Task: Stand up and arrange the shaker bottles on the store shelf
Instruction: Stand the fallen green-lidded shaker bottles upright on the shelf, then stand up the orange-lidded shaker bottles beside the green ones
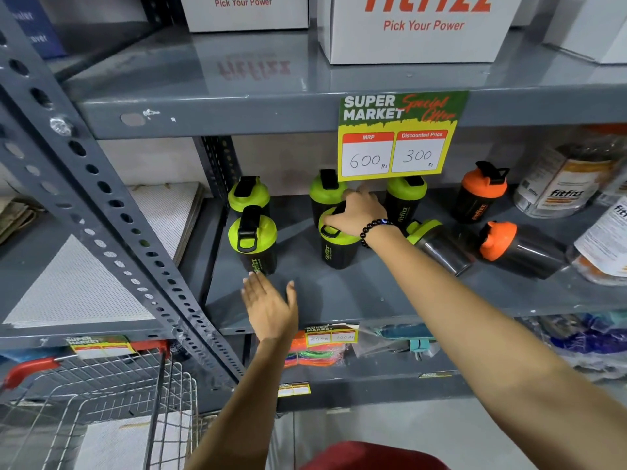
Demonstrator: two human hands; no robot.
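Black shaker bottles stand on a grey shelf [339, 300]. My right hand [356, 213] grips the green lid of an upright front bottle [336, 252]. My left hand [271, 307] hovers open, just below another upright green-lidded bottle [252, 242] at the front left. Three more green-lidded bottles stand behind, at the left [248, 195], the middle [324, 191] and the right [405, 198]. One green-lidded bottle [437, 245] and one orange-lidded bottle [519, 252] lie on their sides. Another orange-lidded bottle [480, 195] stands upright.
A yellow price tag [397, 137] hangs from the shelf above. Large tubs [563, 184] crowd the shelf's right end. White boxes [420, 28] sit on the upper shelf. A perforated steel post [101, 205] slants at left, with a wire cart [101, 395] below.
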